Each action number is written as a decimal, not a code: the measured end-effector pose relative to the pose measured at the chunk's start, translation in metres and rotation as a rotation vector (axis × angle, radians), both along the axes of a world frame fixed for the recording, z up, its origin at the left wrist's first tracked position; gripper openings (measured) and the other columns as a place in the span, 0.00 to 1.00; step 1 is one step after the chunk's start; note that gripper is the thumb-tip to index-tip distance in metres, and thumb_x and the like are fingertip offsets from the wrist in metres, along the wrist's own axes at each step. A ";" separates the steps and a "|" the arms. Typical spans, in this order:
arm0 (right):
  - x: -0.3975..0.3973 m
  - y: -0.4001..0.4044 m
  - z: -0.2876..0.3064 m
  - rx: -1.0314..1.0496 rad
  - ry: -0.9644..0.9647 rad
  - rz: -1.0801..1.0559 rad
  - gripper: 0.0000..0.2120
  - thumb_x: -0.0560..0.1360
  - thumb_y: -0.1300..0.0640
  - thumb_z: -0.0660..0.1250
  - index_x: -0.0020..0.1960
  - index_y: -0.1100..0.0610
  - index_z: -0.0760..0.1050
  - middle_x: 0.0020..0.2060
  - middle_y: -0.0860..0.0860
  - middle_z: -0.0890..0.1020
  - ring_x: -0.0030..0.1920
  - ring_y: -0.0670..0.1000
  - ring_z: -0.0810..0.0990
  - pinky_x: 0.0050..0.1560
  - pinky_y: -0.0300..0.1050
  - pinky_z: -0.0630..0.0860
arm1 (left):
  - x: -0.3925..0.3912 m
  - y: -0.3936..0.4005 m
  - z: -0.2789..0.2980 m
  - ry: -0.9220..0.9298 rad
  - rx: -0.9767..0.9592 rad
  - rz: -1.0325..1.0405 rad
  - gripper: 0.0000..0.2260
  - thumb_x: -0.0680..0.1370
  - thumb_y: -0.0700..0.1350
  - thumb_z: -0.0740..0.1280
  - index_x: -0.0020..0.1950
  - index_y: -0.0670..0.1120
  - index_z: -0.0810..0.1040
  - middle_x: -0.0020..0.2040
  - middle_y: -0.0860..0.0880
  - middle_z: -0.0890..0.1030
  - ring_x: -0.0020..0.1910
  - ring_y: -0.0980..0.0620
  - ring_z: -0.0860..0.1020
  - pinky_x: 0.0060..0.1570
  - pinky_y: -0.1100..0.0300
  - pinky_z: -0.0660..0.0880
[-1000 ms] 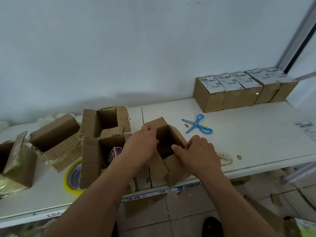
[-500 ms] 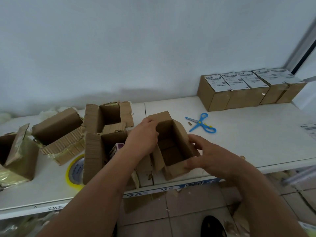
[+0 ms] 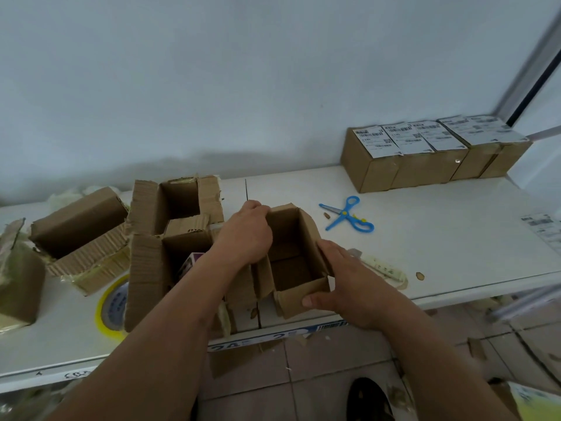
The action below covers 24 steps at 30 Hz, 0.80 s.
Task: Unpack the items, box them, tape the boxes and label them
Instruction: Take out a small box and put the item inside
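Note:
A small open cardboard box (image 3: 291, 268) stands near the front edge of the white table (image 3: 425, 238), its inside showing nothing. My left hand (image 3: 246, 235) grips its far-left wall and flap from above. My right hand (image 3: 343, 278) holds the near-right corner, thumb pressed on the front flap. Left of it stands another open box (image 3: 182, 238) with a white and purple item (image 3: 191, 259) inside. A roll of yellow tape (image 3: 110, 305) lies flat at the left, partly hidden by that box.
Several sealed, labelled boxes (image 3: 425, 156) line the wall at the back right. Blue scissors (image 3: 349, 215) lie behind the open box. Torn, opened boxes (image 3: 79, 232) crowd the left side. Loose labels (image 3: 543, 229) sit at the right edge. Tape scraps (image 3: 385, 268) lie beside my right hand.
My right hand slid from the box's top rim down to its near-right corner and front flap. The box's flaps spread open, showing the inside. My left hand stayed on the far-left wall.

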State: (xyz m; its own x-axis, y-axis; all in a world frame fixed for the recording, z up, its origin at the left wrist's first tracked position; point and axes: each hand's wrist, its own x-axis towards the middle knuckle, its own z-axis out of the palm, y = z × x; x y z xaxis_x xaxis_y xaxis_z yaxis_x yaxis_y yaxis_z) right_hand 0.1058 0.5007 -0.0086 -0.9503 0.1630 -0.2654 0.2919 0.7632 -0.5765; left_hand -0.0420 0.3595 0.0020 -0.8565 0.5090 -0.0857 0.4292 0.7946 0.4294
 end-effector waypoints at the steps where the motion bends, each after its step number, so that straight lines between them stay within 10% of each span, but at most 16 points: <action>1: 0.000 0.000 -0.001 0.006 0.002 0.007 0.48 0.72 0.42 0.73 0.80 0.46 0.45 0.77 0.43 0.56 0.75 0.49 0.60 0.73 0.51 0.63 | -0.001 0.000 0.000 -0.021 0.015 0.007 0.17 0.81 0.41 0.60 0.69 0.48 0.70 0.65 0.48 0.71 0.58 0.50 0.74 0.58 0.54 0.73; 6: -0.003 -0.003 -0.004 -0.017 0.061 -0.013 0.39 0.73 0.46 0.73 0.77 0.45 0.56 0.71 0.44 0.69 0.67 0.47 0.70 0.66 0.43 0.69 | -0.005 0.002 -0.003 -0.057 -0.002 -0.004 0.15 0.81 0.40 0.59 0.67 0.48 0.70 0.54 0.49 0.76 0.49 0.51 0.75 0.49 0.56 0.75; 14: -0.001 -0.002 0.001 -0.030 0.064 -0.029 0.35 0.70 0.46 0.75 0.72 0.40 0.62 0.59 0.38 0.71 0.54 0.40 0.69 0.55 0.36 0.66 | -0.003 0.001 0.003 -0.048 -0.009 -0.038 0.16 0.82 0.42 0.58 0.71 0.47 0.69 0.63 0.46 0.75 0.57 0.49 0.75 0.55 0.56 0.72; 24: -0.007 -0.012 0.026 0.101 0.029 -0.100 0.40 0.73 0.33 0.65 0.78 0.46 0.54 0.77 0.45 0.58 0.74 0.51 0.61 0.73 0.57 0.63 | 0.012 -0.025 0.031 0.106 0.152 -0.062 0.18 0.83 0.51 0.58 0.73 0.51 0.68 0.71 0.51 0.71 0.66 0.52 0.71 0.61 0.58 0.68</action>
